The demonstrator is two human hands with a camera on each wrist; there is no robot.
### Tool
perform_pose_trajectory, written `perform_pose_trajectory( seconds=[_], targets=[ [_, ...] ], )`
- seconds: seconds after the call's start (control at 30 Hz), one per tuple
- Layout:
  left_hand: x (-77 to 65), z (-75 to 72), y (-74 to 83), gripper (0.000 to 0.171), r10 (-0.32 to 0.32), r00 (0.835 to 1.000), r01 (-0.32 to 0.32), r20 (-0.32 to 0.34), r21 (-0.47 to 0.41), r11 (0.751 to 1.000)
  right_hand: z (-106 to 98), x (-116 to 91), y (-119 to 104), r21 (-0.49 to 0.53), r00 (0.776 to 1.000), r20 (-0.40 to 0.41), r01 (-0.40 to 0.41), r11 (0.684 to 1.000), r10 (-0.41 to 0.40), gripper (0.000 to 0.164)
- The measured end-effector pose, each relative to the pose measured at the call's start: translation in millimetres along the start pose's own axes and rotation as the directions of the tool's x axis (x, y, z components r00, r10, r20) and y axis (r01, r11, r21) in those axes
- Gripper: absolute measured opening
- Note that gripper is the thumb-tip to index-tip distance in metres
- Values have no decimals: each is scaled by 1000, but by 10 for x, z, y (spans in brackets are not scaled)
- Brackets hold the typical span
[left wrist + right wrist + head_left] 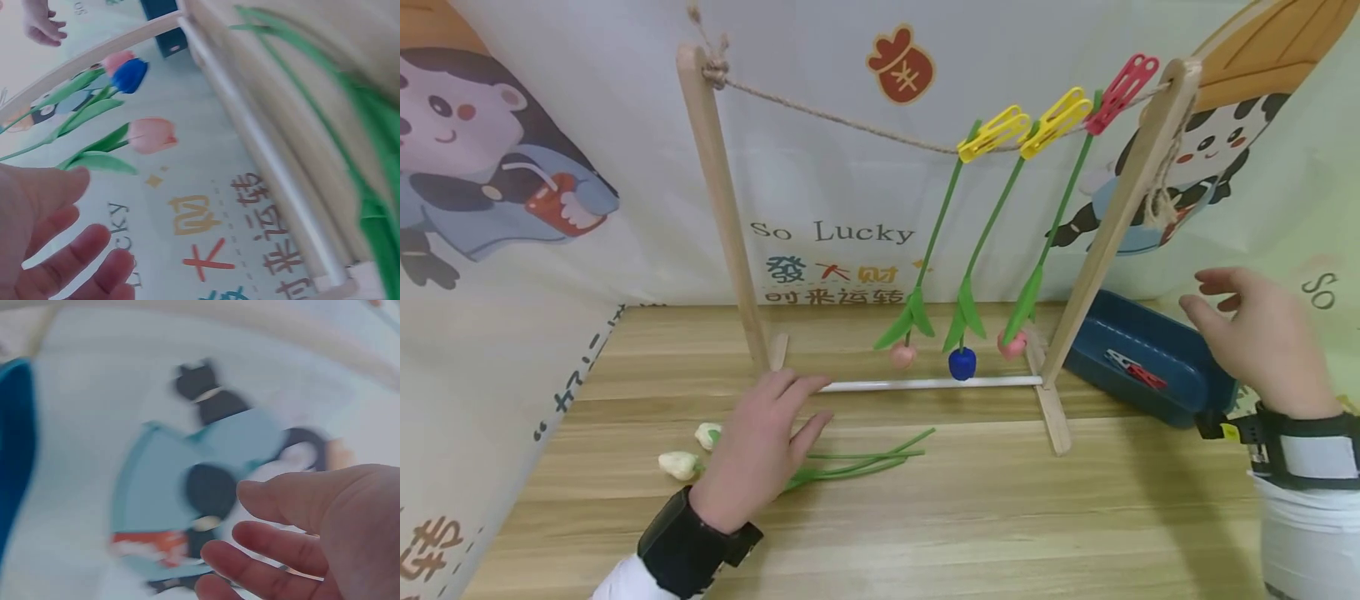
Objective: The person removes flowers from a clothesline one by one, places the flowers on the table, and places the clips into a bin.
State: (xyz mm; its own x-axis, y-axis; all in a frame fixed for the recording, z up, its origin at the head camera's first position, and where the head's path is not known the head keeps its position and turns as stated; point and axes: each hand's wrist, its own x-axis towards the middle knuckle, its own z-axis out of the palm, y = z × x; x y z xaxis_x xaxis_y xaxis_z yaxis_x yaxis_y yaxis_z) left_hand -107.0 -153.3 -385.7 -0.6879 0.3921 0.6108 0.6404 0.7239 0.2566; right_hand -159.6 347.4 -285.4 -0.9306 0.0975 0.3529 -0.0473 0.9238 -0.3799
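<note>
My left hand hovers over artificial white tulips lying on the table, partly hiding their stems. Its fingers are spread, and the left wrist view shows nothing between them. My right hand is raised beside the dark blue basket, fingers loosely bent and holding nothing. Three tulips hang head down from a rope: a pale pink tulip, a blue tulip and a pink tulip. Yellow clothespins hold two of the stems; a pinkish-red clothespin holds the rightmost.
A wooden frame carries the rope between its left post and right post. A white bar joins the posts low down. Red and white clothespins lie in the basket. Behind stands a printed backdrop.
</note>
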Motion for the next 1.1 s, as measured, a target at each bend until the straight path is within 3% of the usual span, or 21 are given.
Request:
perform_pose_trajectory(
  seconds=[0.13,0.3,0.37,0.57,0.73,0.8,0.83,0.93,1.1],
  targets=[
    [166,-52,34,45,-15,997,11,-76,-49,999,-226,5,-329,22,984,-156,87,996,-82,41],
    [396,-103,93,46,-34,990,20,-140,-95,995,-485,-13,-739,59,955,-265,153,987,-132,41],
    [495,-118,121,47,-46,986,26,-162,-124,992,-564,-10,-881,56,931,-315,213,975,-185,40],
    [782,-112,210,47,-93,969,34,-227,-253,967,-775,46,-1271,-29,824,-398,429,903,-404,37],
    [998,-75,294,43,-135,959,31,-249,-381,924,-886,177,-1567,-154,701,-372,600,785,-608,34],
    [1080,-48,326,43,-157,956,31,-250,-443,896,-904,244,-1684,-187,662,-339,649,737,-669,33],
    [1120,-32,342,43,-168,954,31,-247,-477,879,-911,274,-1741,-193,653,-316,666,721,-688,34],
    [1236,25,395,44,-200,952,34,-231,-569,821,-916,370,-1902,-214,655,-233,687,695,-719,37],
    [1406,148,474,46,-239,949,43,-205,-667,744,-903,531,-2134,-242,719,-33,668,704,-694,41]
  ],
)
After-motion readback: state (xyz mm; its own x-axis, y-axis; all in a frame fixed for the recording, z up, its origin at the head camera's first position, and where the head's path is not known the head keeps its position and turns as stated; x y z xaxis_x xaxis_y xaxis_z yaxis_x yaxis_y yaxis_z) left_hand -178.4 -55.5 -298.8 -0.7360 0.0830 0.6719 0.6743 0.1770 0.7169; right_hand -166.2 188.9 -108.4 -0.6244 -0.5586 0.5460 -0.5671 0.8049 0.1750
